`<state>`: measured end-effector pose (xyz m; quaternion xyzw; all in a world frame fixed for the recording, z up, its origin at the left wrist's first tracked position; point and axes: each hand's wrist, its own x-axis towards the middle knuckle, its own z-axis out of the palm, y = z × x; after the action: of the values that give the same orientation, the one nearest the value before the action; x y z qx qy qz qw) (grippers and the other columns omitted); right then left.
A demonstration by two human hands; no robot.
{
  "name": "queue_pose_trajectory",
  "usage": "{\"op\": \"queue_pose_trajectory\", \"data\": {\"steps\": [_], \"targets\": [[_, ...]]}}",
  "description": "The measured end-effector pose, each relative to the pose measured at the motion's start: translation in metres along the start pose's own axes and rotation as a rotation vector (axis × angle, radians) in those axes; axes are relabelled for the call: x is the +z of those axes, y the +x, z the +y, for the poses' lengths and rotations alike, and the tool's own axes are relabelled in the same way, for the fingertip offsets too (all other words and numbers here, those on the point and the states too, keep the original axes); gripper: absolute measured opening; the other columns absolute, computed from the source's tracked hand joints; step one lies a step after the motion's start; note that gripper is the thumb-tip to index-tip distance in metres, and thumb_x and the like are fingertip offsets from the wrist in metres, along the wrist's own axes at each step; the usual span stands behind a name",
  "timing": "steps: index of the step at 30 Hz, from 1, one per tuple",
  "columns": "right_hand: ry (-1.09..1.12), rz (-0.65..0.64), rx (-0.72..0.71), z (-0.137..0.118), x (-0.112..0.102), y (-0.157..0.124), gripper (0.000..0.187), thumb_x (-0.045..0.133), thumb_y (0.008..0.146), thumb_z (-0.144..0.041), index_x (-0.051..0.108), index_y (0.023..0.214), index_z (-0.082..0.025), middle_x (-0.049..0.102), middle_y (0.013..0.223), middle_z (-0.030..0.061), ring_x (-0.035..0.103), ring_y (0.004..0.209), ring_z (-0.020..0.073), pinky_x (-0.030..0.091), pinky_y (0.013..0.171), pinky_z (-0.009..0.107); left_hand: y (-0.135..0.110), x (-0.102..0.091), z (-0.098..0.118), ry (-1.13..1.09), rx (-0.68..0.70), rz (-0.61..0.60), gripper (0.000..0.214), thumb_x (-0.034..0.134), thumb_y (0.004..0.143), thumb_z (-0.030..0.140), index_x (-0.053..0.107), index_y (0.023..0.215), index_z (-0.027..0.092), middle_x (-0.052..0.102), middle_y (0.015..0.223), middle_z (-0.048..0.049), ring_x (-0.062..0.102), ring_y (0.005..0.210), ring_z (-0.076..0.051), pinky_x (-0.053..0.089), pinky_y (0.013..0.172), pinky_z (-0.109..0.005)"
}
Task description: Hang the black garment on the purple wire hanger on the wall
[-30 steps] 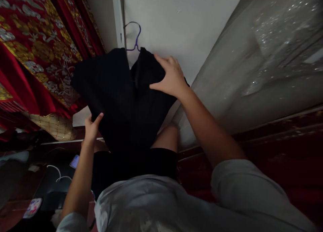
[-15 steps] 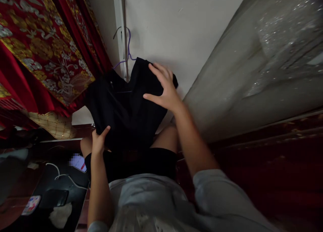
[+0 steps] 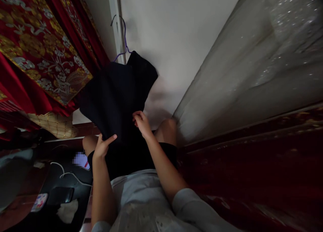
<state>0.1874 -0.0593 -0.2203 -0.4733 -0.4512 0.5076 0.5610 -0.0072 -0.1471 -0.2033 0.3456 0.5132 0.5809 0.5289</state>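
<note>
A black top (image 3: 111, 94) with short sleeves hangs in front of me on a purple wire hanger (image 3: 124, 37). The hanger's hook catches on a white strip along the wall. Low on the top's left edge is my left hand (image 3: 102, 148), its thumb lying over the cloth and its fingers tucked behind. My right hand (image 3: 143, 123) is closed at the right edge of the cloth, with curled fingers pinching it. The lower part of the top merges with my dark shorts, so its hem is hard to make out.
Red embroidered cloth (image 3: 50, 50) hangs at the left. A plastic-wrapped panel (image 3: 227, 80) leans along the right. On a dark surface at lower left lie a phone (image 3: 82, 160), a white cable (image 3: 73, 178), a black case (image 3: 60, 195) and a crumpled tissue (image 3: 67, 211).
My right hand has come down from the top's right shoulder to its right edge and closed from spread fingers. The cloth has swung left, its neckline folding over. My left hand keeps its hold.
</note>
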Motion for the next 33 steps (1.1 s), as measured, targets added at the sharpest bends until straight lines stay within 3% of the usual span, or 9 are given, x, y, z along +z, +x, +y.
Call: {"op": "queue_pose_trajectory", "data": {"steps": [7,11,13,16,19,21,25,29,33], "targets": [[-0.053,-0.157,-0.089,-0.019,0.000,-0.016,0.028,0.053,0.091,-0.050,0.053,0.087,-0.023,0.048,0.061,-0.0050,0.046,0.055,0.0120,0.035,0.054,0.026,-0.008,0.005,0.004,-0.013,-0.012,-0.080,0.076,0.099,0.041,0.033,0.070,0.111,0.021,0.077,0.098,-0.0067,0.074,0.096,-0.029,0.061,0.090,-0.039],[-0.044,-0.149,-0.109,-0.018,0.002,-0.019,0.019,0.053,0.090,-0.041,0.053,0.084,-0.023,0.045,0.060,-0.0054,0.044,0.054,0.0113,0.034,0.054,0.025,-0.006,0.003,0.006,0.004,-0.014,0.000,0.074,0.098,0.041,0.036,0.070,0.107,0.020,0.077,0.095,-0.0074,0.074,0.097,-0.031,0.061,0.090,-0.041],[-0.004,-0.115,-0.069,-0.019,-0.001,-0.018,0.016,0.051,0.087,-0.036,0.051,0.079,-0.022,0.043,0.056,-0.0060,0.042,0.050,0.0103,0.032,0.052,0.025,0.000,0.004,0.005,0.020,0.032,0.112,0.068,0.096,0.049,0.039,0.069,0.107,0.017,0.076,0.101,-0.0101,0.072,0.104,-0.033,0.059,0.095,-0.042],[0.036,-0.110,-0.047,-0.024,-0.009,-0.016,0.017,0.048,0.082,-0.030,0.048,0.068,-0.021,0.042,0.050,-0.0064,0.039,0.045,0.0085,0.028,0.048,0.024,0.010,0.011,-0.002,0.144,0.282,0.354,0.069,0.091,0.063,0.041,0.064,0.121,0.016,0.068,0.124,-0.0150,0.063,0.125,-0.035,0.050,0.109,-0.046],[0.001,-0.187,-0.046,-0.034,-0.015,-0.019,0.019,0.051,0.079,-0.031,0.053,0.064,-0.020,0.047,0.048,-0.0048,0.042,0.044,0.0082,0.030,0.047,0.024,0.011,0.026,-0.012,0.410,0.657,0.497,0.089,0.088,0.070,0.036,0.046,0.145,0.019,0.042,0.156,-0.0181,0.038,0.149,-0.034,0.034,0.122,-0.048],[-0.026,-0.238,-0.034,-0.040,-0.016,-0.024,0.021,0.056,0.079,-0.034,0.059,0.065,-0.018,0.052,0.048,-0.0033,0.047,0.045,0.0087,0.033,0.049,0.023,0.007,0.041,-0.019,0.553,0.787,0.383,0.084,0.084,0.077,0.034,0.043,0.149,0.021,0.037,0.159,-0.0174,0.034,0.151,-0.032,0.030,0.123,-0.048],[-0.001,-0.332,0.010,-0.051,-0.013,-0.033,0.023,0.064,0.079,-0.037,0.064,0.068,-0.017,0.056,0.050,-0.0020,0.049,0.046,0.0091,0.033,0.047,0.023,-0.001,0.075,-0.026,0.559,0.750,0.061,0.029,0.067,0.093,0.028,0.065,0.121,0.020,0.061,0.133,-0.0141,0.059,0.125,-0.027,0.046,0.108,-0.041],[0.020,-0.409,0.026,-0.062,-0.012,-0.031,0.024,0.066,0.078,-0.037,0.067,0.070,-0.015,0.057,0.050,-0.0013,0.044,0.043,0.0076,0.029,0.044,0.022,0.005,0.096,-0.021,0.444,0.673,0.058,0.014,0.058,0.098,0.029,0.065,0.104,0.019,0.069,0.100,-0.0082,0.067,0.095,-0.021,0.052,0.090,-0.032],[0.071,-0.339,0.029,-0.092,-0.008,0.000,0.020,0.066,0.080,-0.030,0.066,0.068,-0.014,0.055,0.048,-0.0017,0.041,0.040,0.0054,0.026,0.042,0.020,0.021,0.101,-0.018,0.500,0.742,0.028,0.010,0.057,0.097,0.026,0.064,0.097,0.019,0.069,0.093,-0.0069,0.067,0.089,-0.021,0.051,0.086,-0.031]]}}
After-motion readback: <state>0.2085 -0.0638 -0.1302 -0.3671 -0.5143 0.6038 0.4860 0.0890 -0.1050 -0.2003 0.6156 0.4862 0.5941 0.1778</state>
